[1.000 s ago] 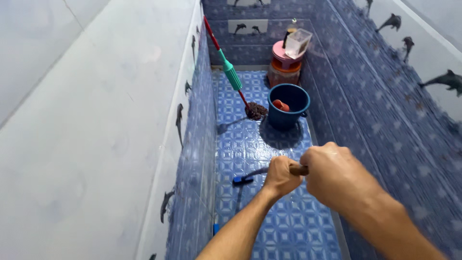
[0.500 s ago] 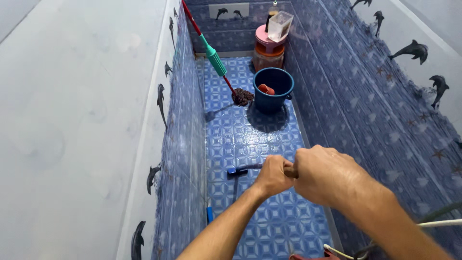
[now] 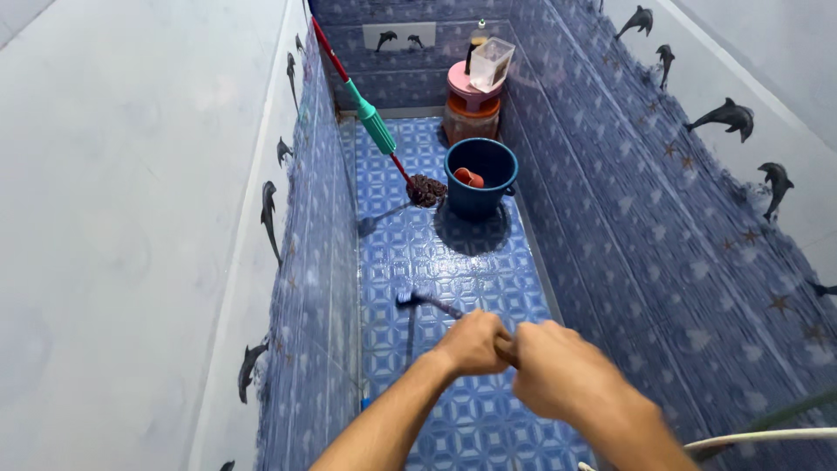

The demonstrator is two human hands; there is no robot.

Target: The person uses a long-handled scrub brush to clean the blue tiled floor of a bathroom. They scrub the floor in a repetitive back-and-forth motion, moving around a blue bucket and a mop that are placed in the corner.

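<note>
left hand (image 3: 472, 343) and right hand (image 3: 555, 377) are being clamped on brush handle (image 3: 475, 318), lower centre | brush head (image 3: 406, 299) is being pressed to tiled floor (image 3: 453, 253), centre frame | strokes best kept flat, clear of blue bucket (image 3: 481, 177) and mop (image 3: 380, 131) above

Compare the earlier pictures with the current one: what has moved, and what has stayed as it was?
Both hands, left hand and right hand, keep gripping the brush handle and have drawn nearer the camera; the brush head has slid left over the tiled floor. The blue bucket, mop and stacked containers have not moved.
</note>
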